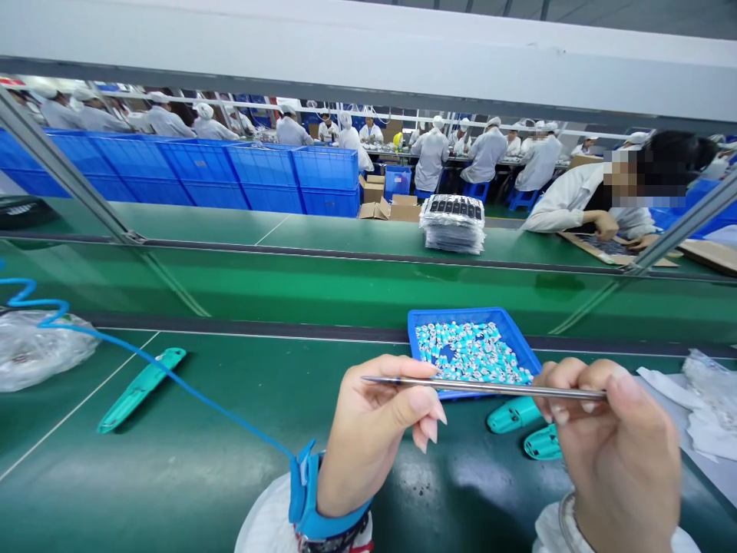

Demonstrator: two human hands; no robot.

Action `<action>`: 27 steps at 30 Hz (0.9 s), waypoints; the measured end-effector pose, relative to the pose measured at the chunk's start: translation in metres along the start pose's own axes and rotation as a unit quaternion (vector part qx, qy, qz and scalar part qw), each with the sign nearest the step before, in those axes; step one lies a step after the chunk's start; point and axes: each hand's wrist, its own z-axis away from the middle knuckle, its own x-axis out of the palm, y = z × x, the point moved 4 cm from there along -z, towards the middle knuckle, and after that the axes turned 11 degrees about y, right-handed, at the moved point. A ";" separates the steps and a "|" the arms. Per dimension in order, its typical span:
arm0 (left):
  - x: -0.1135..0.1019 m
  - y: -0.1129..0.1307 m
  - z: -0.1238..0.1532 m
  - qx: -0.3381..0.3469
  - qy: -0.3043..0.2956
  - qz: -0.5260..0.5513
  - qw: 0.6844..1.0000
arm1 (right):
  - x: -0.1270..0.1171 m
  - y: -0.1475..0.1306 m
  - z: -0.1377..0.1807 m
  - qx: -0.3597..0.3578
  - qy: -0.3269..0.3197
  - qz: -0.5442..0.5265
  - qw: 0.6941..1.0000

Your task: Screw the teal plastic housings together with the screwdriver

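Note:
Slim metal tweezers, seen edge-on, are held nearly level in front of me by both hands. My left hand pinches them between thumb and fingers near the dark pointed tip, which sticks out leftward. At the other end, my right hand has thumb and fingers closed on the blunt end. Just behind them stands a blue tray full of small teal-and-white parts. Two teal plastic housings lie beside my right hand, one partly hidden by it. Around my left wrist is a blue strap with a coiled cord.
A long teal housing lies on the green bench at left, near a clear plastic bag. White wrapping is at far right. Beyond a raised ledge are stacked packs, blue crates and a person leaning over cardboard.

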 end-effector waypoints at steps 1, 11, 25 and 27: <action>0.000 0.000 0.000 0.001 -0.004 0.002 1.000 | 0.000 0.000 0.000 -0.003 -0.001 0.002 1.000; 0.000 -0.001 0.002 0.009 -0.034 0.009 0.999 | 0.000 0.001 -0.001 0.007 -0.005 0.002 1.000; -0.001 0.002 -0.007 0.004 0.030 0.035 0.999 | 0.002 -0.003 -0.005 -0.076 -0.026 0.047 0.996; -0.003 0.004 -0.008 -0.001 0.055 0.024 0.998 | 0.005 -0.004 -0.004 -0.082 -0.037 0.044 0.995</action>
